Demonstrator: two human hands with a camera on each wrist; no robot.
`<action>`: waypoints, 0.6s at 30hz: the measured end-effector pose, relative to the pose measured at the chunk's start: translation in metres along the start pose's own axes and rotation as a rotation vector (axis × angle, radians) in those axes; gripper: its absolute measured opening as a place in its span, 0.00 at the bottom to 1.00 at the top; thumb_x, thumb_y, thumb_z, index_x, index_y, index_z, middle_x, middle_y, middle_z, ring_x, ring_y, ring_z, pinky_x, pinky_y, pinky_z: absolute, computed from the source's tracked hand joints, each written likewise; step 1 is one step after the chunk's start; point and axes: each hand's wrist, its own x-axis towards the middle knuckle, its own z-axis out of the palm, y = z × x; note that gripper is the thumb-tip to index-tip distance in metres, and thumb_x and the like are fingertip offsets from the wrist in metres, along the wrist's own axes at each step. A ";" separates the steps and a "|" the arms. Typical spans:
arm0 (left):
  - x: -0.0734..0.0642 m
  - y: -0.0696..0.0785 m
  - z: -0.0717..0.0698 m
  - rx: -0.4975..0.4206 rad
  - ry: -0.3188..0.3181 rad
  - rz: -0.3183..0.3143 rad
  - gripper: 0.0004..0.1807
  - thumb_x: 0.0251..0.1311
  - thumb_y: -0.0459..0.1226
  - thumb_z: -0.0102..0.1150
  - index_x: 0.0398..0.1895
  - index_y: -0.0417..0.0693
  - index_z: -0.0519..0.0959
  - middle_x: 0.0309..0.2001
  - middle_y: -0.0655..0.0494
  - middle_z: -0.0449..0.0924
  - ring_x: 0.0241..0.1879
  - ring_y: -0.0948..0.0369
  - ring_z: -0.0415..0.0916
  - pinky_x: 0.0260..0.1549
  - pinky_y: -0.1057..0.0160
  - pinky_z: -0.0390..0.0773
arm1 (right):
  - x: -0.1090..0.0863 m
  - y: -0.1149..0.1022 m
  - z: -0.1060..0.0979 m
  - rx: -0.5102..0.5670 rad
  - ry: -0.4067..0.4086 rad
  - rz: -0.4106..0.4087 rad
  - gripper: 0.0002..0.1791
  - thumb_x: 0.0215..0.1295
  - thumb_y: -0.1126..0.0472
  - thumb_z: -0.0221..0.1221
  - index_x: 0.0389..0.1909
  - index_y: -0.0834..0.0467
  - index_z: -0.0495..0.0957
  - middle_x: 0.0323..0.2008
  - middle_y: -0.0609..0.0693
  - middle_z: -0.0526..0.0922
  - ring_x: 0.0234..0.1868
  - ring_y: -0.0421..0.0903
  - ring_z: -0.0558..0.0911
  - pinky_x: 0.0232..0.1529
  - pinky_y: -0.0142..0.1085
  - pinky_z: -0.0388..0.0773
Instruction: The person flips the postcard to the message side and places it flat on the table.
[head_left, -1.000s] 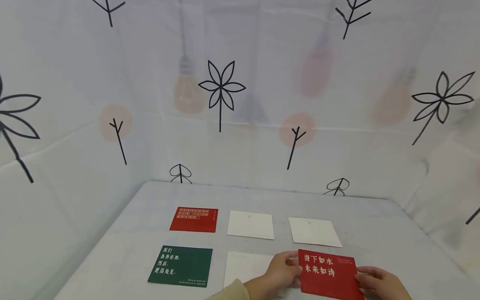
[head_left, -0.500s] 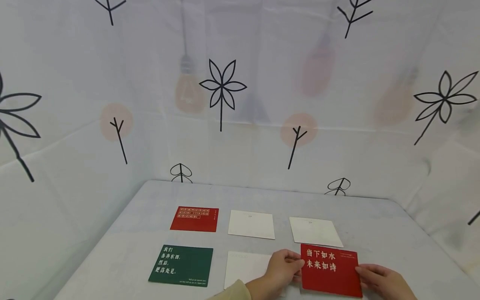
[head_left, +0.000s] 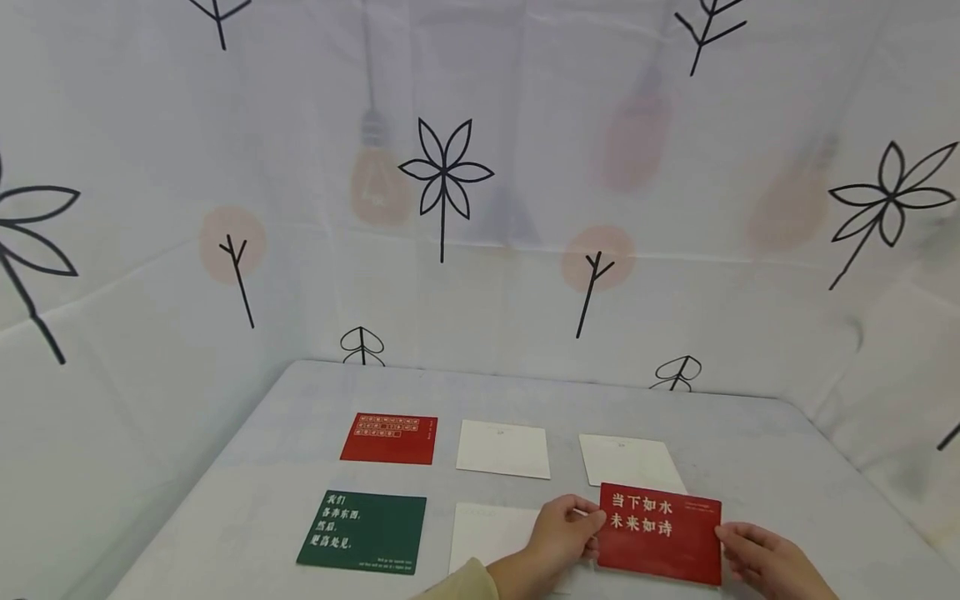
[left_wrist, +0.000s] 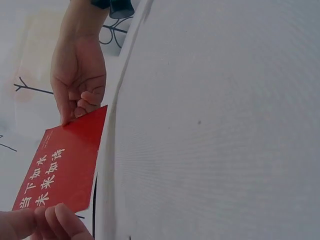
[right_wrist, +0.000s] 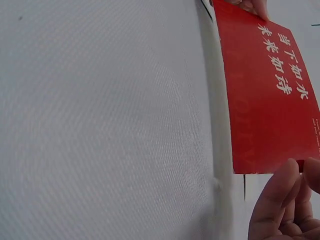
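Note:
A red postcard (head_left: 660, 546) with white Chinese characters is held up off the table, its printed face toward the head camera. My left hand (head_left: 561, 533) pinches its left edge between thumb and fingers. On the opposite edge, my right hand (head_left: 772, 560) pinches with thumb and fingertips. Both grips also show in the left wrist view, where the postcard (left_wrist: 70, 160) hangs between the two hands, and in the right wrist view, with the right hand (right_wrist: 285, 205) at the lower right. Beneath the left forearm lies a white card (head_left: 491, 533), partly covered.
Flat on the white-covered table (head_left: 247, 500) lie a green card (head_left: 362, 533) with white writing, a red card (head_left: 388, 442) behind it, and two white cards, one mid-back (head_left: 502, 450) and one back right (head_left: 630, 461), overlapped by the held postcard. A patterned cloth (head_left: 487, 317) encloses the table.
The red postcard has risen slightly in the head view and come more level, now overlapping the back-right white card's front edge. Both hands keep hold of it; the other cards stay put.

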 end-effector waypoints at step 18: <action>-0.002 0.000 -0.003 -0.152 -0.003 0.060 0.04 0.56 0.28 0.61 0.30 0.33 0.81 0.23 0.50 0.80 0.23 0.61 0.79 0.28 0.62 0.82 | -0.007 -0.001 -0.005 0.267 -0.009 -0.043 0.34 0.47 0.47 0.68 0.44 0.71 0.72 0.32 0.57 0.83 0.36 0.53 0.83 0.42 0.45 0.79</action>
